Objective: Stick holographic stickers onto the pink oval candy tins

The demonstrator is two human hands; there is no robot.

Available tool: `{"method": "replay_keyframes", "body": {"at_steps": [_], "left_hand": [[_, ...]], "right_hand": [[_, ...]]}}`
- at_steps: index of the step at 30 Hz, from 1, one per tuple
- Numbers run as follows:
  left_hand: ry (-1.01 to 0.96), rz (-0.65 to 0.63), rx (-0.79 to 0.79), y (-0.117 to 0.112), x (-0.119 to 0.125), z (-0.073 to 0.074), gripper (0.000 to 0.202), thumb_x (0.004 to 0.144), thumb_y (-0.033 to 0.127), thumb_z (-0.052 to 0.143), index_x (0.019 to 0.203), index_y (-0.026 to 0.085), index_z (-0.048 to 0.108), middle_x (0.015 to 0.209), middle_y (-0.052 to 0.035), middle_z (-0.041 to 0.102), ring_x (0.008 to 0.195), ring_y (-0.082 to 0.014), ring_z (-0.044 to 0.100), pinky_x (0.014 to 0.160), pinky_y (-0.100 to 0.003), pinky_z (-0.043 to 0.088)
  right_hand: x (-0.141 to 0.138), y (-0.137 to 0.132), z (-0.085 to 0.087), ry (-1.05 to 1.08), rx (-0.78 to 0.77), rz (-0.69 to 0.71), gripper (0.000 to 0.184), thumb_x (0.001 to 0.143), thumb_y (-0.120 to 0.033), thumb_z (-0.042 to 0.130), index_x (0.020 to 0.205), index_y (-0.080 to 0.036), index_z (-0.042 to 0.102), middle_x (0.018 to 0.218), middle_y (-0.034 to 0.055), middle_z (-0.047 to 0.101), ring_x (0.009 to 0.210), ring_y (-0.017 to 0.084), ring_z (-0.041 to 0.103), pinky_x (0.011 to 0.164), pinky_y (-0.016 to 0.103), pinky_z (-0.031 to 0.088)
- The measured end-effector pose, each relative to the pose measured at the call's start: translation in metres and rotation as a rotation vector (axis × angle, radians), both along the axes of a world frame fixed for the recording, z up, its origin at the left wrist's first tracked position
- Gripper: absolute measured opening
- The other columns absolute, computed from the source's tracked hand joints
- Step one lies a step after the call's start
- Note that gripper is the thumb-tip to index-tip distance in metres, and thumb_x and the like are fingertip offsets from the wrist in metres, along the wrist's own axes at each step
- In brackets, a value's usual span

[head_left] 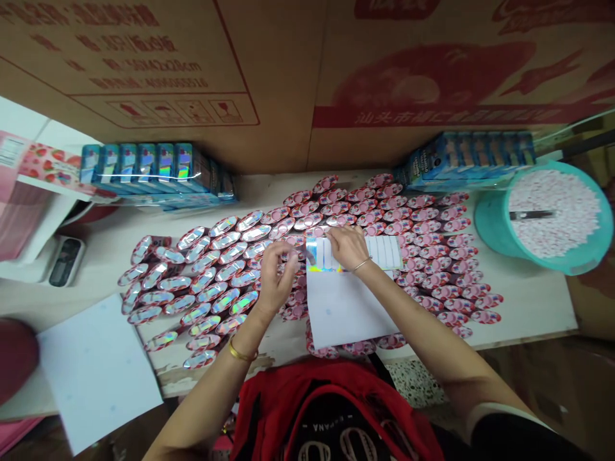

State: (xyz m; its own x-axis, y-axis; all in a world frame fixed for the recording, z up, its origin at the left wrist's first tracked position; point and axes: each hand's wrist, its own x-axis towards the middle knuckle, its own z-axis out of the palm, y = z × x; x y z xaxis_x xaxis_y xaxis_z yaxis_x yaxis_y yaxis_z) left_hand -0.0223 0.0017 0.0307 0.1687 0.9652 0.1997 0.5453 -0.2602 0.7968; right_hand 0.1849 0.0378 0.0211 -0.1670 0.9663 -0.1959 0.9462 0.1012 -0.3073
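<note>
A white sheet (350, 307) with a strip of shiny labels (384, 251) along its far edge lies over the rows of small packs. My right hand (346, 248) rests on that strip, its fingers bent and pressed together on the labels. Just left of the sheet is my left hand (277, 276), thumb and forefinger drawn close together. Whatever is between those fingertips is too small to make out. Around both hands stand many small red-and-pink packs with oval tops; those on the left (204, 278) carry shiny silvery labels, those on the right (435, 266) show pink tops.
A turquoise bucket (490, 221) full of small white pieces stands at the right. Blue boxes (144, 169) sit at the back left, more blue boxes (461, 157) at the back right. Behind rises a large carton (288, 83). Another white sheet (98, 371) overhangs the front left edge.
</note>
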Motion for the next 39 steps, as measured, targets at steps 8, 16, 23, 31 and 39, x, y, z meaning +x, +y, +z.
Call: {"method": "replay_keyframes", "body": {"at_steps": [8, 16, 23, 31, 39], "left_hand": [[0.538, -0.269, 0.043, 0.023, 0.024, -0.021, 0.051, 0.095, 0.016, 0.038, 0.145, 0.017, 0.043, 0.079, -0.0063, 0.067, 0.081, -0.0203, 0.062, 0.083, -0.035, 0.042], [0.454, -0.3, 0.111, -0.01, 0.027, -0.039, 0.051, 0.096, 0.015, 0.036, 0.148, 0.018, 0.038, 0.113, -0.012, 0.07, 0.12, -0.0221, 0.059, 0.098, -0.037, 0.044], [0.301, -0.344, 0.09, -0.03, 0.016, -0.031, 0.049, 0.094, 0.016, 0.042, 0.143, 0.019, 0.043, 0.102, -0.0108, 0.07, 0.106, -0.0226, 0.063, 0.094, -0.039, 0.047], [-0.407, 0.33, -0.224, -0.044, -0.004, 0.007, 0.065, 0.087, 0.035, 0.062, 0.145, 0.025, 0.033, 0.081, 0.0004, 0.056, 0.075, -0.0123, 0.057, 0.073, -0.026, 0.049], [-0.532, 0.533, -0.346, -0.044, -0.041, 0.0, 0.068, 0.081, 0.037, 0.069, 0.139, 0.025, 0.037, 0.079, 0.002, 0.053, 0.066, -0.009, 0.053, 0.062, -0.021, 0.046]], "right_hand": [[-0.001, -0.015, 0.014, 0.108, -0.019, 0.022, 0.027, 0.098, -0.028, 0.041, 0.086, -0.019, 0.064, 0.08, 0.0067, 0.069, 0.084, 0.022, 0.058, 0.075, 0.032, 0.027], [0.007, -0.03, 0.003, 0.118, -0.066, -0.051, 0.026, 0.096, -0.027, 0.043, 0.083, -0.019, 0.064, 0.083, 0.0073, 0.071, 0.085, 0.022, 0.06, 0.076, 0.032, 0.028], [0.015, -0.038, -0.01, 0.029, -0.034, -0.045, 0.026, 0.097, -0.026, 0.043, 0.086, -0.018, 0.066, 0.085, 0.0087, 0.071, 0.086, 0.023, 0.059, 0.077, 0.033, 0.028], [-0.002, -0.052, 0.002, 0.306, 0.165, -0.157, 0.036, 0.097, -0.041, 0.043, 0.114, -0.017, 0.063, 0.114, 0.012, 0.066, 0.107, 0.026, 0.054, 0.093, 0.04, 0.033], [-0.091, -0.058, 0.011, 0.787, -0.082, -0.202, 0.025, 0.092, -0.039, 0.051, 0.077, -0.021, 0.059, 0.078, 0.0013, 0.063, 0.075, 0.016, 0.057, 0.075, 0.03, 0.043]]}}
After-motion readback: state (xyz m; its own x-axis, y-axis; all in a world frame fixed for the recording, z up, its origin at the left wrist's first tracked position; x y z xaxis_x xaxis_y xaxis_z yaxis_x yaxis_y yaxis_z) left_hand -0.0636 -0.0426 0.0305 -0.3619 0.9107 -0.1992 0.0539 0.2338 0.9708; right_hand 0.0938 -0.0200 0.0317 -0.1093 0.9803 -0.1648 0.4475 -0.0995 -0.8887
